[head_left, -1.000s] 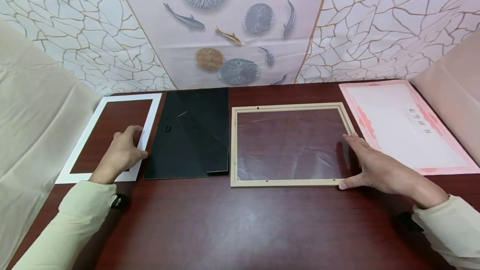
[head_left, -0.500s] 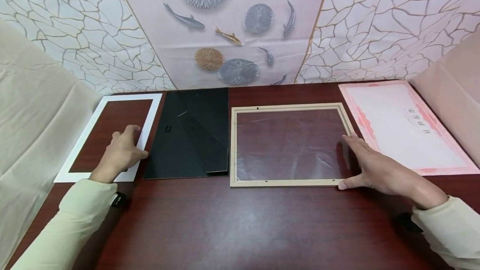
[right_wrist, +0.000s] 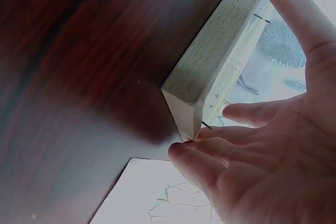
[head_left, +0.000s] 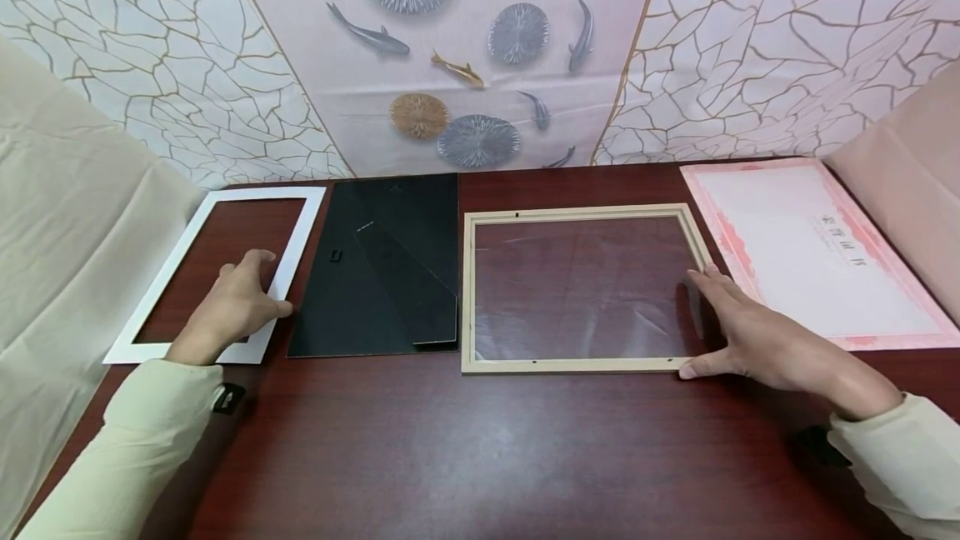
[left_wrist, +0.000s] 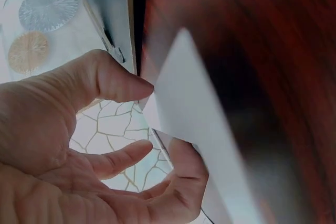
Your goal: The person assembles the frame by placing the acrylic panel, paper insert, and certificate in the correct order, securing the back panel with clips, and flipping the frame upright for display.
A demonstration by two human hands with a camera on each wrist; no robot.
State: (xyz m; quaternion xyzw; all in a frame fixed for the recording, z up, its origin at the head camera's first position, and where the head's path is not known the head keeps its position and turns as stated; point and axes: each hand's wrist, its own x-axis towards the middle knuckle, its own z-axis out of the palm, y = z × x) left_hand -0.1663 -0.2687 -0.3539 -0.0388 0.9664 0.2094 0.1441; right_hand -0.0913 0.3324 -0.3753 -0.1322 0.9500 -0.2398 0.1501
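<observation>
On the left, a white mat board with a rectangular cutout [head_left: 288,269] lies on the table. My left hand [head_left: 234,307] holds its right strip, thumb at the outer edge and fingers over the opening. In the left wrist view the thumb touches the edge of the white strip [left_wrist: 191,103], and one finger curls at its other side. A pale wooden picture frame [head_left: 577,366] with a clear pane lies right of centre. My right hand [head_left: 761,336] grips its near right corner, thumb on the front side and fingers along the right side [right_wrist: 202,45].
A black backing board [head_left: 375,273] with a folded stand leg lies between mat and frame. A pink-bordered certificate sheet [head_left: 810,265] lies at the far right. Patterned cloth [head_left: 480,48] rises behind the dark red wooden table [head_left: 450,448], and plain cloth [head_left: 67,232] hangs at the left side.
My left hand and the mat board have slid slightly left and toward me, widening the gap to the black board. The right hand and frame have hardly moved.
</observation>
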